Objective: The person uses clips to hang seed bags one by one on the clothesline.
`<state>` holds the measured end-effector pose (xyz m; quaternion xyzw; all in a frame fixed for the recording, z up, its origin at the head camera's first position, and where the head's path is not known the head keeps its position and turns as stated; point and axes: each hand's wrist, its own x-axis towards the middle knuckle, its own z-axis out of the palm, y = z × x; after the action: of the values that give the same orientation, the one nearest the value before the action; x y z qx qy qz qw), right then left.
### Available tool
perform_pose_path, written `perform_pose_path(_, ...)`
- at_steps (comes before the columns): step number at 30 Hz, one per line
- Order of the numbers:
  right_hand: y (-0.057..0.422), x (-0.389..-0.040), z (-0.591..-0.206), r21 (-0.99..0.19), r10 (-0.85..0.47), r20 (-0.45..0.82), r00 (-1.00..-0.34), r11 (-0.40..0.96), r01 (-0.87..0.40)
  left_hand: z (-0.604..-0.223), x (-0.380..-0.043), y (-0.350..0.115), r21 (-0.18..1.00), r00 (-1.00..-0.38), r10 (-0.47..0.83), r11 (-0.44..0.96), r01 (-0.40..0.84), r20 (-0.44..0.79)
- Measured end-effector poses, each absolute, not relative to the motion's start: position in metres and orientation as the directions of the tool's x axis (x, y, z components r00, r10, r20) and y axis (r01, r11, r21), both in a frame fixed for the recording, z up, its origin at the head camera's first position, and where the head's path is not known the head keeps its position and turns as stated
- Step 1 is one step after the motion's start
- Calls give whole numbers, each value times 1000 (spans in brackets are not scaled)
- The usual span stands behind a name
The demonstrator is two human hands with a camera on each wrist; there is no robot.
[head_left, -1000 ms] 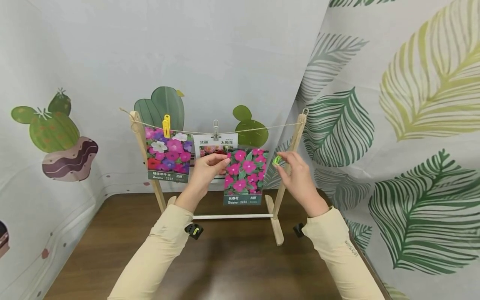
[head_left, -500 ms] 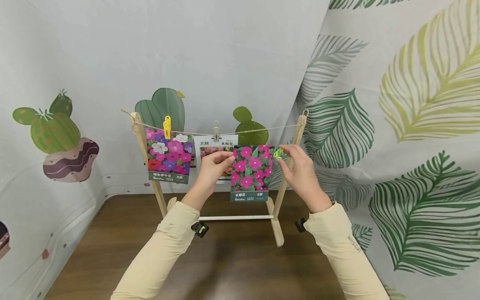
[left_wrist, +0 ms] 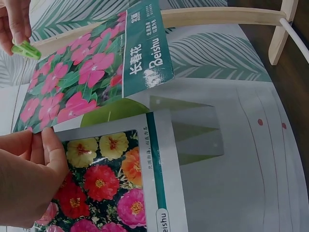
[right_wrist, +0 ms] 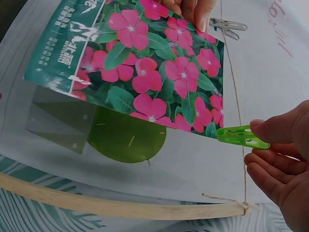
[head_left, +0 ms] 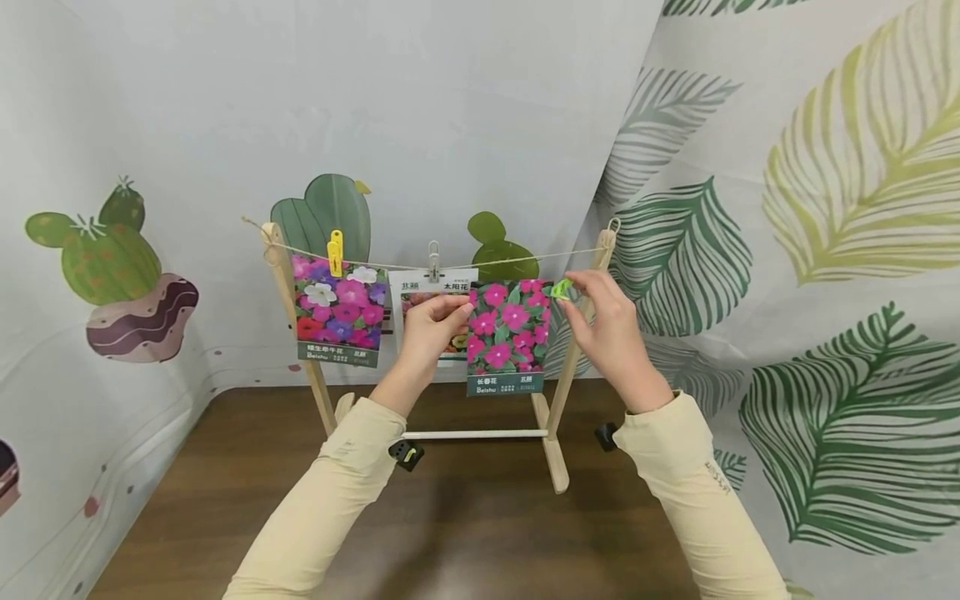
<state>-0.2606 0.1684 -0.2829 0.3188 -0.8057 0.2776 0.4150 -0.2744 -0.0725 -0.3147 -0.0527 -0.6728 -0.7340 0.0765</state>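
My left hand [head_left: 431, 337] pinches a seed packet [head_left: 510, 333] printed with pink flowers by its left edge, between thumb and fingers. The packet is held upright, just below the twine [head_left: 555, 255]. At its upper right corner, my right hand [head_left: 611, 333] pinches a green clothespin [head_left: 561, 288] between thumb and fingers. In the right wrist view the tip of the clothespin [right_wrist: 241, 137] meets the packet's corner; whether it bites the packet cannot be told. A yellow clothespin [head_left: 334, 254] and a grey clip [head_left: 433, 262] hold two other seed packets on the twine.
The twine runs between two posts of a wooden stand [head_left: 558, 404], joined low down by a white rod [head_left: 472, 434]. The stand is on a brown table [head_left: 480, 533]. Behind hangs a white cloth [head_left: 480, 108] with cactus and leaf prints.
Both hands have risen and moved slightly right. The pink-flower packet has come up toward the twine, and the green clothespin has come to its upper right corner.
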Motion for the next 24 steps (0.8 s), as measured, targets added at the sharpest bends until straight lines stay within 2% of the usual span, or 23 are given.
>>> perform_pose_path(14, 160, -262, -261, -132, -304, 871, -385, 611, -781, -310, -274, -63, 972, -976, -61, -101, 212, 207)
perform_pose_path(24, 158, -267, -247, -116, -318, 867, -384, 620, -776, -306, -277, -56, 962, -971, -91, -143, 232, 221)
